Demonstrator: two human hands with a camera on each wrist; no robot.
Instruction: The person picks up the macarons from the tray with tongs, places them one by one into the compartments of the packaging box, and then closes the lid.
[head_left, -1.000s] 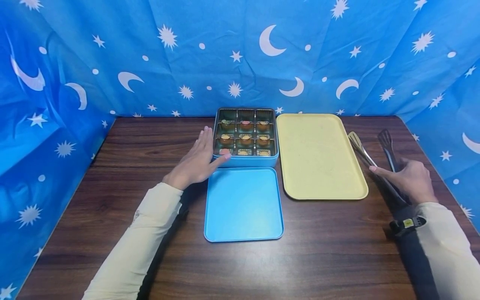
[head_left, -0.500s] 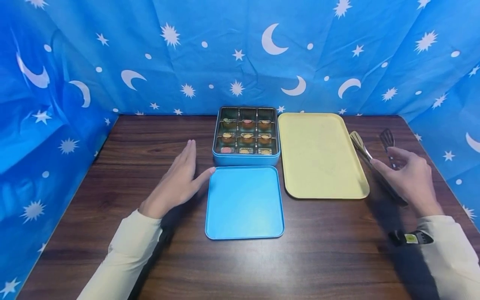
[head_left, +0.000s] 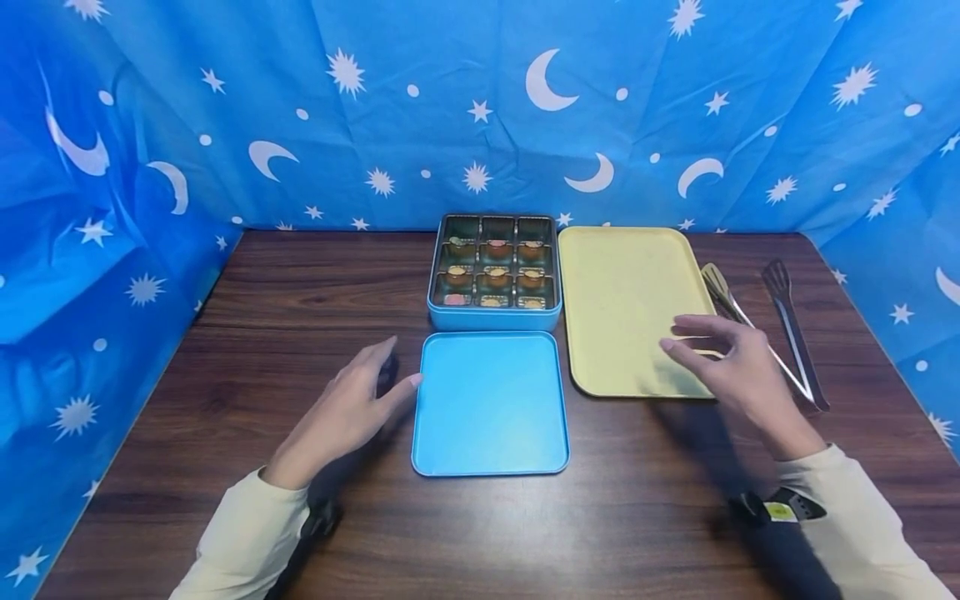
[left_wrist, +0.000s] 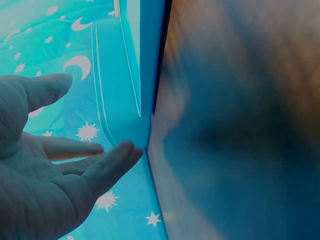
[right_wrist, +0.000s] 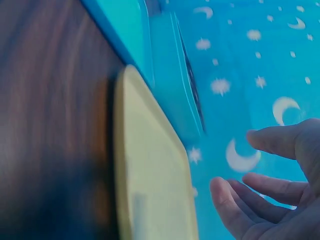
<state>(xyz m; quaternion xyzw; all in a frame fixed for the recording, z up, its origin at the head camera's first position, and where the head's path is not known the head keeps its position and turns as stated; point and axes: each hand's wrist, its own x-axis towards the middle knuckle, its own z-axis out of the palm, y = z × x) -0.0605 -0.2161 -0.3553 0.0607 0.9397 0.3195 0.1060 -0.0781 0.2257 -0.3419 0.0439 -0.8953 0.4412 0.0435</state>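
Note:
My left hand (head_left: 345, 412) hovers by the left edge of the blue lid (head_left: 491, 404), fingers relaxed and thumb pointing at it; whether the thumb touches the lid, I cannot tell. Behind the lid stands a blue tin (head_left: 495, 319), with a dark divided insert holding small yellow, pink and green pieces. My right hand (head_left: 742, 375) is over the lower right corner of the yellow tray (head_left: 622, 308), thumb and fingers apart and nothing between them. Metal tongs (head_left: 787, 304) with slotted ends lie spread to the right of the tray, partly hidden by that hand.
All of it is on a dark wooden table (head_left: 525, 533). A blue cloth (head_left: 420, 133) with white moons and stars hangs along the back and both sides. The tin and tray stand side by side near the back edge.
My right hand has left the tongs, which stay on the table, and moved left over the tray's corner. My left hand has drawn back from the tin's side toward me, beside the lid.

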